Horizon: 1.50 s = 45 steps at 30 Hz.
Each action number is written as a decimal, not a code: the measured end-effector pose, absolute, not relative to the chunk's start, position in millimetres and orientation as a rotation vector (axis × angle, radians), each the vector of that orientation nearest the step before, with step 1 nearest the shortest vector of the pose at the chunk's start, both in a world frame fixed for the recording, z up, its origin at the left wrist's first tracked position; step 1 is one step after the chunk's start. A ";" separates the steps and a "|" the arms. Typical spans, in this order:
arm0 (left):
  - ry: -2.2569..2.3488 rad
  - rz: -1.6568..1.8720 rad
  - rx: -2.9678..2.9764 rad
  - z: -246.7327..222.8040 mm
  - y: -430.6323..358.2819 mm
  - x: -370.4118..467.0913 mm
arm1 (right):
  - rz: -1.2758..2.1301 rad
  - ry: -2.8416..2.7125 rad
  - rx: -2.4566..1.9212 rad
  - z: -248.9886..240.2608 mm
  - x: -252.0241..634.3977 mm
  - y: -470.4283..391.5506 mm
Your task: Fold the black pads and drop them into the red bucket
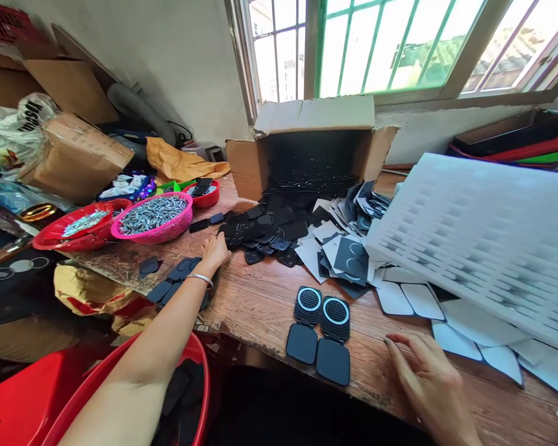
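My left hand (216, 249) reaches to the near left edge of a heap of flat black plastic pieces (260, 229). Its fingers look drawn together there, and what lies between them is hidden. My right hand (428, 378) rests low over the table at the right, fingers loosely apart and holding nothing. Between the hands stand two small stacks of black hinged plates, a left stack (308, 305) and a right stack (335, 317), each topped by a pale ring. A square flap (301, 343) lies in front of the left stack, another flap (333, 360) before the right one.
An open cardboard box (244, 167) stands behind the heap. Grey and white cards (323, 232) lie beside a white moulded tray (483, 229). Left are a pink basket of metal pins (155, 215), a red basket (74, 238) and more black plates (183, 269). Below sits a red tub (205, 378).
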<state>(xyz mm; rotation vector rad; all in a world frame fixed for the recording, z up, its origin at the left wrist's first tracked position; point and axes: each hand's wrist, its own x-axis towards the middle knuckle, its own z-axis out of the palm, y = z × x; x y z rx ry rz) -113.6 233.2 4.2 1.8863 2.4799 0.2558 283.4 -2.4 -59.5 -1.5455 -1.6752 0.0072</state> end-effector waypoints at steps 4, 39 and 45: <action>2.362 0.239 1.985 3.6 239.8 -112.3 | -0.008 -1.725 -1.519 -55.5 277.7 6.1; 0.835 0.922 0.739 -0.6 100.8 13.5 | -0.105 -2.120 -0.971 -12.0 192.7 55.0; 0.970 0.928 0.883 6.7 84.0 14.4 | 0.107 -1.855 -1.167 6.2 182.7 64.0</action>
